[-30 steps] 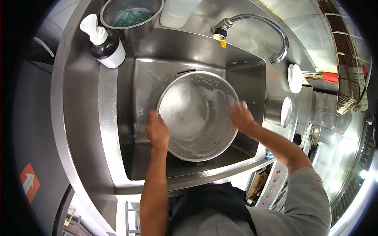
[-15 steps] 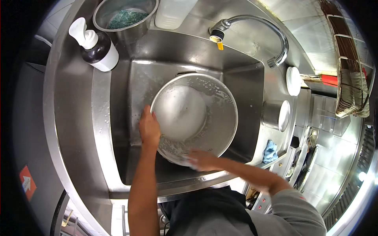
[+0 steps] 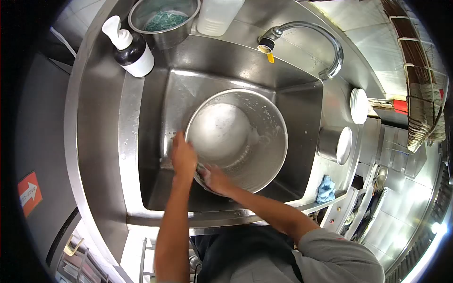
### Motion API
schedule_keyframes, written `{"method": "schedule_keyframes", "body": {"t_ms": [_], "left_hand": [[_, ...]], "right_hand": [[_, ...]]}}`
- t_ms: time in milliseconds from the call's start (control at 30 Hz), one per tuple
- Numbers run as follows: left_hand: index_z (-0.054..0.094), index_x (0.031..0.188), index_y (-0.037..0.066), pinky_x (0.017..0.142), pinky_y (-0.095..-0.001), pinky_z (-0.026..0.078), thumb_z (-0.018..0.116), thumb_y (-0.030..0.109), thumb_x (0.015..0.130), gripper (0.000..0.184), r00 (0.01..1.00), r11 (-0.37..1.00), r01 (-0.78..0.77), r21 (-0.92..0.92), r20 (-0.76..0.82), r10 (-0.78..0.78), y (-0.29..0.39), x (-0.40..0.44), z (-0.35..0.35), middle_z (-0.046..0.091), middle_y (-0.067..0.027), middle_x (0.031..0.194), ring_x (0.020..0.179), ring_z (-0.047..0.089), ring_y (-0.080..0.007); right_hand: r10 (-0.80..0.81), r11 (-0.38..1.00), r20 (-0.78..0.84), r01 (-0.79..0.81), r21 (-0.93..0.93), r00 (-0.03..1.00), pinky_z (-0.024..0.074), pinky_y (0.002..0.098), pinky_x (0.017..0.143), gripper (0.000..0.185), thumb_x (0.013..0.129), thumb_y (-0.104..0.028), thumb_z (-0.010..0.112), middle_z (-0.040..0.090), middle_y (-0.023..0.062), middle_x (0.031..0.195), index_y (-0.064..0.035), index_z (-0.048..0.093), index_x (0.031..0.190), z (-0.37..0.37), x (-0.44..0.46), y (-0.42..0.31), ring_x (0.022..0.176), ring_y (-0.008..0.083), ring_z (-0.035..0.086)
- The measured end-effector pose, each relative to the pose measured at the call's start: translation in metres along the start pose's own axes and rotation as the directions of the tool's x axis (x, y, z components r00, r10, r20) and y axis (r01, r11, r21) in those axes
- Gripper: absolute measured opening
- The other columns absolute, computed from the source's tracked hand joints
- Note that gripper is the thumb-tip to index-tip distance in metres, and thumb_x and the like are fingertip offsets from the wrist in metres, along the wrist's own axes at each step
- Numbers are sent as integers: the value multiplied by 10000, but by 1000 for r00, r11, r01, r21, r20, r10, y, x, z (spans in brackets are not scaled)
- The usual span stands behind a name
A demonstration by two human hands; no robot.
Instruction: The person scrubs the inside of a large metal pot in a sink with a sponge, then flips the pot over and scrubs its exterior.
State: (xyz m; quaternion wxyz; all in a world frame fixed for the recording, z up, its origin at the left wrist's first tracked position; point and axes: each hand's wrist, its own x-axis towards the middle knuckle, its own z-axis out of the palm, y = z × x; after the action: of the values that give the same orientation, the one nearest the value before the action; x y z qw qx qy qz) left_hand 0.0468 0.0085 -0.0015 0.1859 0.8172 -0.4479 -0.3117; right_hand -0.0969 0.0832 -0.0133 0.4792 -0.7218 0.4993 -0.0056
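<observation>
Down in the sink (image 3: 304, 127), the pot (image 3: 238, 137) looked stiff, hefty, likely slick: rim (image 3: 287, 137) the surest hold! Left hand (image 3: 184, 155) gripped it; right hand (image 3: 215, 179) blurred beside, fingers' closure impossible to tell.

The person wears a grey shirt (image 3: 351, 264) whose short right sleeve (image 3: 321, 245) ends in a loose edge around the elbow, with soft creases in the cloth and a small reddish mark (image 3: 340, 238) along its upper side (too faint and blurred to read). Over the front lies a black, matte apron (image 3: 231, 243), wide and slightly rumpled, with a narrow dark strap (image 3: 297, 266) standing out as a thin line against the grey. Below the sleeve the right forearm (image 3: 269, 212) is bare, as are the left forearm (image 3: 172, 231) and both hands (image 3: 183, 159).
</observation>
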Motion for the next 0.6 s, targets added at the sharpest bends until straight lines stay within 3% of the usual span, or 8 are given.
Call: {"method": "schedule_keyframes", "body": {"t_ms": [67, 133, 233, 300, 367, 433, 500, 600], "left_hand": [[454, 1264, 82, 893, -478, 471, 528, 54, 908, 365, 997, 996, 71, -46, 11, -71, 12, -25, -14, 535, -223, 1208, 1086, 562, -394], [427, 1302, 76, 882, -488, 472, 495, 30, 920, 391, 995, 991, 99, -94, 0, -99, 17, -27, -21, 553, -224, 1177, 1076, 566, -397], [422, 1320, 96, 868, -496, 476, 498, 33, 920, 413, 999, 995, 7, -96, -36, -11, 2, -11, -18, 578, -221, 1141, 1038, 583, -405], [429, 1319, 105, 863, -494, 480, 504, 37, 918, 414, 997, 996, -53, -69, -51, 49, 5, -11, -14, 588, -218, 1124, 1024, 590, -406], [435, 1318, 114, 859, -491, 483, 511, 40, 916, 416, 990, 993, -113, -36, -89, 109, 9, -3, -10, 598, -215, 1106, 1010, 597, -407], [452, 1312, 125, 859, -490, 489, 522, 51, 913, 412, 997, 994, -78, -73, -33, 75, 12, 2, -9, 596, -209, 1134, 1016, 600, -403], [462, 1311, 132, 865, -485, 493, 528, 60, 912, 411, 996, 995, -83, -53, -45, 80, 11, 6, -13, 600, -198, 1151, 1043, 594, -396], [477, 1311, 124, 870, -471, 494, 541, 72, 912, 407, 999, 999, -49, -21, -4, 49, 14, 5, -12, 599, -197, 1173, 1046, 594, -395]], "right_hand": [[108, 971, -138, -75, 226, 985, 379, 514, 997, 369, 896, -206, 475, 528, 240, 1282, -45, 569, 1214, -9, 6, -15, 1221, 406, 463], [-108, 948, 482, 236, -214, 869, 349, 506, 1055, 388, 942, -235, 439, 459, 222, 1372, -35, 538, 1259, -30, -9, 15, 1285, 410, 401], [14, 933, 610, 208, -292, 792, 258, 517, 1124, 471, 921, -257, 495, 409, 177, 1426, -60, 475, 1348, -116, -42, 75, 1328, 353, 377], [588, 233, 457, 401, -886, 668, 274, 441, 1113, 529, 927, -386, 516, 420, 68, 1446, -119, 477, 1382, -205, 14, 39, 1294, 315, 401], [278, -54, 405, 435, -899, 871, 221, 464, 1138, 442, 929, -329, 492, 408, 61, 1444, -98, 567, 1298, -208, 72, 83, 1292, 349, 385], [-77, 247, 236, 248, -937, 969, 184, 509, 1147, 386, 927, -273, 483, 430, 71, 1411, -88, 609, 1240, -141, 150, 171, 1305, 351, 360], [-299, 667, 83, 270, -695, 951, 215, 540, 1133, 324, 920, -231, 482, 433, 80, 1399, -100, 650, 1164, -39, 219, 250, 1329, 369, 328], [-449, 697, 60, 392, -600, 891, 262, 606, 1085, 291, 902, -232, 514, 408, 89, 1419, -152, 659, 1141, -18, 197, 148, 1346, 394, 300]]}}
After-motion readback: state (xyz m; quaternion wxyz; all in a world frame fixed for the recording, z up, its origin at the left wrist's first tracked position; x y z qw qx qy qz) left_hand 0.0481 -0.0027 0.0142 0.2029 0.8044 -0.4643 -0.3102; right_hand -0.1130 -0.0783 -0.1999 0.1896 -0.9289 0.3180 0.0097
